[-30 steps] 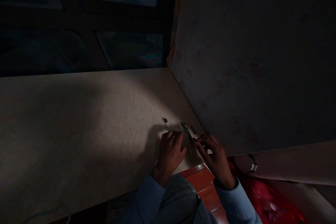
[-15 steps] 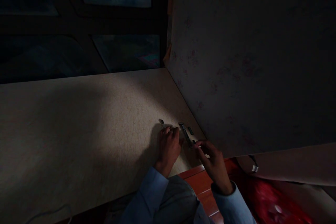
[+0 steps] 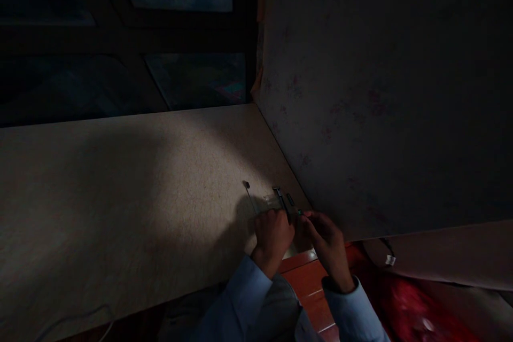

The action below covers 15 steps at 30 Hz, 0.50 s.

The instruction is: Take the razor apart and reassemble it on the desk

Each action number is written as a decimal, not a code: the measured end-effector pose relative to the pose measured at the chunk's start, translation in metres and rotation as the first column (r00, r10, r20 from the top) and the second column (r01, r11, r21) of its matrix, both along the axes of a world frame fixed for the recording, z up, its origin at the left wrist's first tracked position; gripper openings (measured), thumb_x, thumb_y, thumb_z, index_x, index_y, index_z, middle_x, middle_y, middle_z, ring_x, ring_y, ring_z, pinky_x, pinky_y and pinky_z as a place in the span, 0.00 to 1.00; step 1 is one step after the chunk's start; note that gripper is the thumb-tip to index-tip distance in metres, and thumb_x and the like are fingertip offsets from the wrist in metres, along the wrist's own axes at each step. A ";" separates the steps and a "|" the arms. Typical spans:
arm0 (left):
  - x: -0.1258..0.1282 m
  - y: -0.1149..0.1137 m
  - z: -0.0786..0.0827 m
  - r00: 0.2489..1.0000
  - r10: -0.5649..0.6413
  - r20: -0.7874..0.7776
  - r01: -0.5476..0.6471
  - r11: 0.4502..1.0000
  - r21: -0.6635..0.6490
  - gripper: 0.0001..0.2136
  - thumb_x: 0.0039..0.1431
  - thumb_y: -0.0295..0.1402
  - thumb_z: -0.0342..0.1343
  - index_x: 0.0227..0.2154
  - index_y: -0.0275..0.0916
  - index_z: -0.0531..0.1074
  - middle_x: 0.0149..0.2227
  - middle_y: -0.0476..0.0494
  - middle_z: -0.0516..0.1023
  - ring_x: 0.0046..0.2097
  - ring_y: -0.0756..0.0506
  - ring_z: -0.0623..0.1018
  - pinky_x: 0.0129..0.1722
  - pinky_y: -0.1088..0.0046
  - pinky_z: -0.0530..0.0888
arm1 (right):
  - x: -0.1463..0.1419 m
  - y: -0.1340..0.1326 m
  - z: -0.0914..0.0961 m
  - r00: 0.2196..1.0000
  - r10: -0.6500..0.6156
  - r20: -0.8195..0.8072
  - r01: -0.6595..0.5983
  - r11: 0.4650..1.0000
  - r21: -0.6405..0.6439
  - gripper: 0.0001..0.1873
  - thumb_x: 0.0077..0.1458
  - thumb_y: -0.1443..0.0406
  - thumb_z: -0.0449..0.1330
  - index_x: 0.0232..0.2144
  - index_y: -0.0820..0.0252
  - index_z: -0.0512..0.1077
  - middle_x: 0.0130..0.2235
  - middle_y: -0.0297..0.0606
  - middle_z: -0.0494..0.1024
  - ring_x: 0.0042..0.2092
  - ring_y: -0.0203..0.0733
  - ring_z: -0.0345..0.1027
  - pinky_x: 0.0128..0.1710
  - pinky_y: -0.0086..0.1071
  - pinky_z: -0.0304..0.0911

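Observation:
My left hand point(image 3: 274, 235) is curled closed just over the surface, beside my right hand; whatever its fingers may hold is hidden. Between thumb and fingertips, my right hand point(image 3: 327, 240) pinches a small dark piece point(image 3: 300, 212) with a greenish glint. A dark T-shaped tool that looks like a razor point(image 3: 279, 195) lies just beyond my left hand, its lower end covered by that hand. Right of it lies a short dark bar point(image 3: 290, 199). A thin rod with a dark tip point(image 3: 247, 185) rests farther left, and a clear piece point(image 3: 270, 199) lies near the tool.
The pale marbled ledge point(image 3: 180, 171) runs left under a dark window frame point(image 3: 192, 35). A flower-patterned wall panel point(image 3: 360, 101) rises close on the right. A cable point(image 3: 80, 318) lies at the lower left. Red plastic point(image 3: 417, 310) is at the lower right.
My left hand has moved right and nearer to me, closing up and covering the lower end of the razor-like tool. My right hand still pinches the small piece, having shifted slightly right.

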<state>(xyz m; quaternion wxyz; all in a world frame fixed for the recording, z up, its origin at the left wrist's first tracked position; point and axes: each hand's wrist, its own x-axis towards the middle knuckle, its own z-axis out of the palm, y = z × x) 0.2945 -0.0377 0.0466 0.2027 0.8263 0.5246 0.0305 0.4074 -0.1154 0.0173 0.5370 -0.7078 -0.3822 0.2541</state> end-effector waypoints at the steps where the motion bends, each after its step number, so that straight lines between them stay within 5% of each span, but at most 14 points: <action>1: 0.003 -0.001 -0.002 1.000 -0.005 -0.013 0.005 1.000 0.000 0.12 0.62 0.37 0.54 0.33 0.37 0.81 0.34 0.32 0.82 0.38 0.37 0.82 0.34 0.65 0.73 | 0.001 -0.001 0.000 1.000 -0.006 -0.017 0.006 1.000 0.000 0.24 0.51 0.45 0.63 0.35 0.61 0.77 0.34 0.45 0.83 0.33 0.46 0.77 0.31 0.33 0.72; 8: 0.012 -0.004 -0.012 0.999 0.038 0.007 -0.038 0.999 0.014 0.11 0.62 0.33 0.53 0.34 0.36 0.81 0.35 0.30 0.82 0.38 0.35 0.82 0.33 0.62 0.74 | 0.004 -0.008 0.000 0.996 -0.028 -0.090 0.027 1.000 -0.006 0.21 0.50 0.49 0.65 0.35 0.61 0.77 0.36 0.46 0.83 0.38 0.49 0.78 0.36 0.37 0.73; 15: 0.005 -0.006 0.005 0.990 0.102 0.095 -0.105 0.994 0.022 0.12 0.61 0.35 0.52 0.31 0.39 0.80 0.31 0.34 0.83 0.33 0.39 0.81 0.29 0.68 0.69 | 0.003 -0.011 0.002 0.991 -0.079 -0.104 0.086 0.995 0.060 0.19 0.50 0.51 0.65 0.37 0.60 0.76 0.36 0.45 0.83 0.36 0.46 0.77 0.33 0.35 0.73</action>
